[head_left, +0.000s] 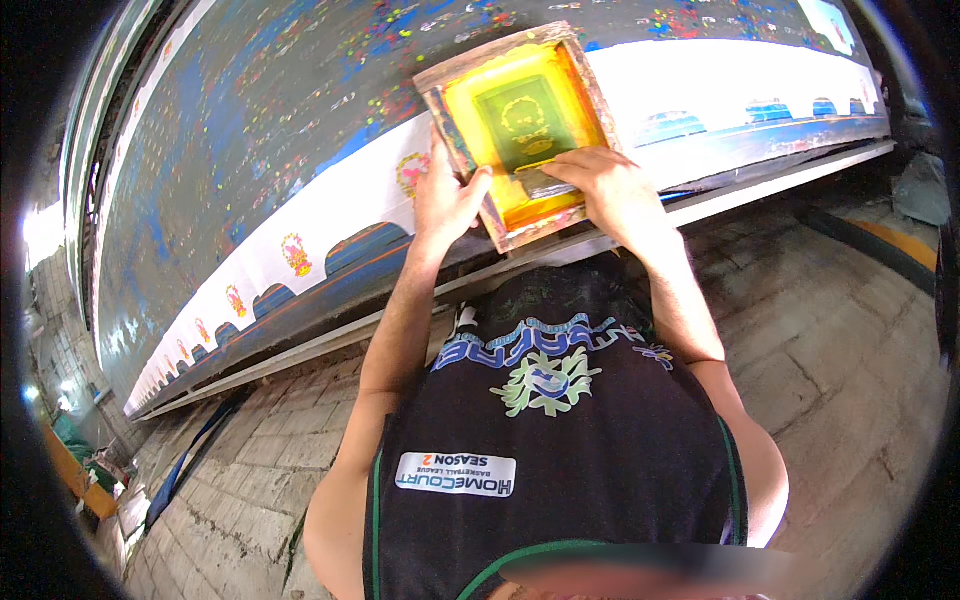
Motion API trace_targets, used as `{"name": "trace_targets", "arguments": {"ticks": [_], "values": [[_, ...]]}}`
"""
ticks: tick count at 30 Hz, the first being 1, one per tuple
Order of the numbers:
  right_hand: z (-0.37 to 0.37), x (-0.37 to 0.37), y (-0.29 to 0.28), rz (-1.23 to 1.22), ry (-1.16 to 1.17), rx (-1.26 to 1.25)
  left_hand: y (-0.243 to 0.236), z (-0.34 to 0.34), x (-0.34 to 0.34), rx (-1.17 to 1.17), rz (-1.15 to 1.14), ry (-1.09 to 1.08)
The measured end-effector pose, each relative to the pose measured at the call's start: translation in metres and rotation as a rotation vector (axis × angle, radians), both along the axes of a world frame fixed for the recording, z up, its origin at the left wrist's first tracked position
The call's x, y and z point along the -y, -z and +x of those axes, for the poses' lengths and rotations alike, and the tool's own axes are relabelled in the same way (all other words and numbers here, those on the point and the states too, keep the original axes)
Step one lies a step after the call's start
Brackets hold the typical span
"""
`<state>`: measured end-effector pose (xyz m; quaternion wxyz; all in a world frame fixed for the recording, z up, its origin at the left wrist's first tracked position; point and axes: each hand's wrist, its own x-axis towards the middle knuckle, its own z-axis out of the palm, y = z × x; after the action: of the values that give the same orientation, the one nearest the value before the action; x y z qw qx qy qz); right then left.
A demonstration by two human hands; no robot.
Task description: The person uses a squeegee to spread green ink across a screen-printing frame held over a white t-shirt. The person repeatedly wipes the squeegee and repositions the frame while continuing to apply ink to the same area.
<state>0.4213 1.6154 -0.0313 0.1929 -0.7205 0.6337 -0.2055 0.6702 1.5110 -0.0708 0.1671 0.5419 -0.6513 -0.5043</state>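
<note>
A wooden screen-printing frame (596,92) lies tilted on the long table, over a white fabric strip (365,200). Its mesh is yellow around a darker green rectangle (520,122) that bears a wreath-like design. My left hand (445,198) grips the frame's left side, thumb over the near-left edge and fingers along the outside. Inside the frame, my right hand (612,188) presses a small squeegee (538,180) against the mesh near the green area's lower edge. Yellow ink lines the squeegee's edge. My right fingers partly hide it.
The dark table (250,130) is spotted with blue, red and yellow paint. Pink-and-yellow prints (297,255) repeat along the white strip to the left; more white fabric (720,85) extends right. A pale rail (790,178) edges the table, above a paved floor (800,320).
</note>
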Motion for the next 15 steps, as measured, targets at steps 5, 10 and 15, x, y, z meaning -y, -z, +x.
{"name": "trace_targets", "arguments": {"ticks": [5,10,15], "values": [[-0.028,-0.009,0.006,-0.052,-0.007,-0.010,0.005,-0.023,-0.004,0.008,0.051,0.030],[-0.028,-0.015,0.013,-0.121,-0.024,0.005,0.010,-0.020,-0.006,-0.041,0.078,0.023],[-0.001,-0.012,0.012,-0.120,-0.052,-0.036,0.007,0.001,-0.004,-0.062,0.092,-0.021]]}}
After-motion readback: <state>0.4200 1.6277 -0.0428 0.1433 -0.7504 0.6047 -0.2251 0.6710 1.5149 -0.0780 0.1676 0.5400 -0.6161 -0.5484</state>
